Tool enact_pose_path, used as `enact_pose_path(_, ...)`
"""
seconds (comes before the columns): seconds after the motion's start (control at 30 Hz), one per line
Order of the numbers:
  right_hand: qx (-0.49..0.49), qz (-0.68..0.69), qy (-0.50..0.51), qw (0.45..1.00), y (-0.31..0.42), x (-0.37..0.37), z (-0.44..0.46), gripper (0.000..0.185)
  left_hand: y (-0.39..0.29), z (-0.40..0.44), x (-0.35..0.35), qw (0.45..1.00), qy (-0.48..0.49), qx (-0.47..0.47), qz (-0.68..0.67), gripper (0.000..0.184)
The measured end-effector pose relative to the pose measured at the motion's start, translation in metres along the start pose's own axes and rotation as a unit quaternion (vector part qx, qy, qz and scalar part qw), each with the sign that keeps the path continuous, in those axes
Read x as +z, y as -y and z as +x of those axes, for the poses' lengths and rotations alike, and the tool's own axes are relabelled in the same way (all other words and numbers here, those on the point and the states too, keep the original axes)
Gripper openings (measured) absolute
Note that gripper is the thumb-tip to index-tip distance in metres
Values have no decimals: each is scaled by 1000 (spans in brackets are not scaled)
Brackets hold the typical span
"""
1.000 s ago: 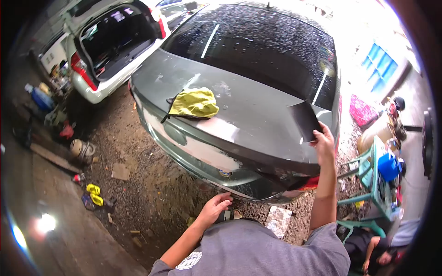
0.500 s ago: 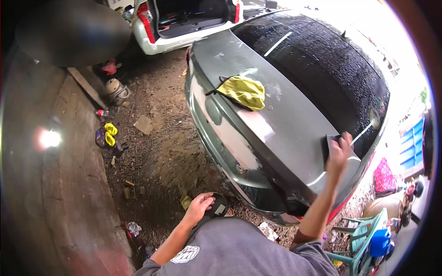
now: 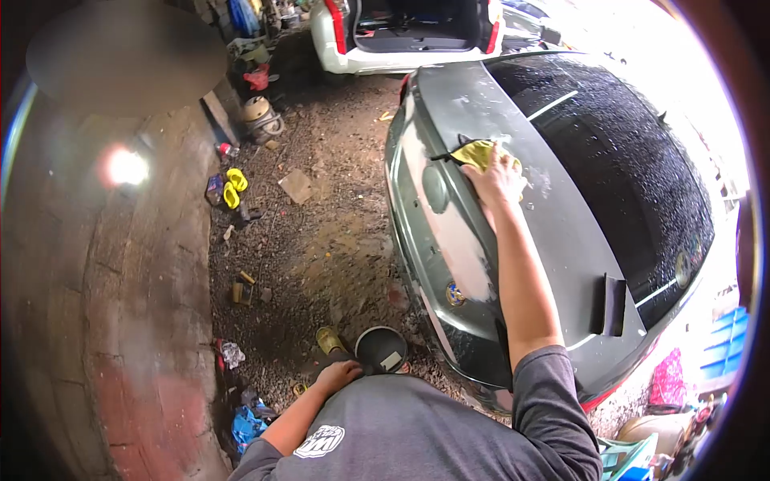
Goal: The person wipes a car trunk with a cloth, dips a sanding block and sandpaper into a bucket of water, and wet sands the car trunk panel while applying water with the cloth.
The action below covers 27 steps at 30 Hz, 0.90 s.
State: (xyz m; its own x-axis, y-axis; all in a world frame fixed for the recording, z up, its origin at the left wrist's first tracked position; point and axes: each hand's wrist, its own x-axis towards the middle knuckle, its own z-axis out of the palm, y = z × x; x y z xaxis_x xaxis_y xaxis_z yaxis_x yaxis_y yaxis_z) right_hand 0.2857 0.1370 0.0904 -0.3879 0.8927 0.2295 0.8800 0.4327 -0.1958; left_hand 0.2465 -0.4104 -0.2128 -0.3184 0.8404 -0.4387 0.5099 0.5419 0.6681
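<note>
One outstretched right hand (image 3: 499, 178) lies over a yellow cloth (image 3: 473, 152) with dark edging on a grey car's trunk lid (image 3: 561, 224); whether its fingers grip the fabric cannot be told. The cloth sits near the lid's rear edge, partly covered by the hand. At seven o'clock from that hand, a pale patch (image 3: 453, 228) runs down the car's rear face, with a round sticker (image 3: 455, 294) at its lower end.

Between four and five o'clock, a bent black sheet (image 3: 614, 306) rests on the lid, near the rear window (image 3: 613, 160), whose glass is speckled with droplets. Farther off at seven o'clock, the left hand (image 3: 341, 374) is low beside the person's grey shirt (image 3: 417, 425); its hold cannot be made out. A dark round container (image 3: 358, 346) stands at its two o'clock.

At eleven o'clock from the right hand, a white vehicle (image 3: 401, 62) shows its open cargo area. Yellow footwear (image 3: 233, 187) lies on the dirt ground (image 3: 337, 248) at nine o'clock.
</note>
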Motion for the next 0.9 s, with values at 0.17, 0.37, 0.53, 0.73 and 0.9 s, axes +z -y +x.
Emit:
enact_pose_path(0.17,-19,80,5,997,-22,-1,22,43,-15,-19,-20,997,23,-74,29,47)
enact_pose_path(0.37,-39,314,37,948,15,-67,-53,31,8,-37,-36,984,89,-85,-127,51)
enact_pose_path(0.53,-129,367,172,905,74,34,-201,32,76,10,-25,917,195,-119,-326,47)
enact_pose_path(0.73,21,309,456,834,119,307,-418,39,115,95,-38,582,168,-291,-741,83)
enact_pose_path(0.9,282,441,546,654,96,438,-485,42,222,144,28,583,139,-357,-717,37)
